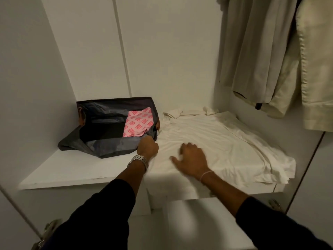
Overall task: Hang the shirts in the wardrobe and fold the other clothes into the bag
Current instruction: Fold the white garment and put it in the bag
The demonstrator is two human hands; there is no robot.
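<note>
The scene is the inside of a white wardrobe (162, 51), viewed from above and in front. A white shelf (72, 170) runs across it and carries two items side by side.

Left item: a dark bag (100, 141), lying open with its mouth toward the viewer. Inside it, on the right side, sits a folded pink patterned cloth (137, 124). The bag's near flap rests on the shelf surface.

Right item: a white shirt (225, 141), spread flat on the shelf — its collar end lies toward the back wall, its lower hem reaches and slightly overhangs the front edge on the right. The shirt's left edge touches the bag's right side.

Left hand (147, 147): positioned at the right front corner of the bag, where bag and shirt meet. The fingers are curled and the grip appears to pinch the edge of the bag's fabric; the fingertips are hidden, so the exact contact cannot be confirmed. A metal watch (138, 160) is worn on this wrist.

Right hand (192, 159): rests palm down on the shirt near its front left area, fingers spread and flat against the cloth, slightly blurred. A thin bracelet (205, 175) circles the wrist.

Both arms wear dark sleeves (108, 204).

Upper right: pale hanging garments (270, 60) are suspended above the shirt's far end — not touching it.
</note>
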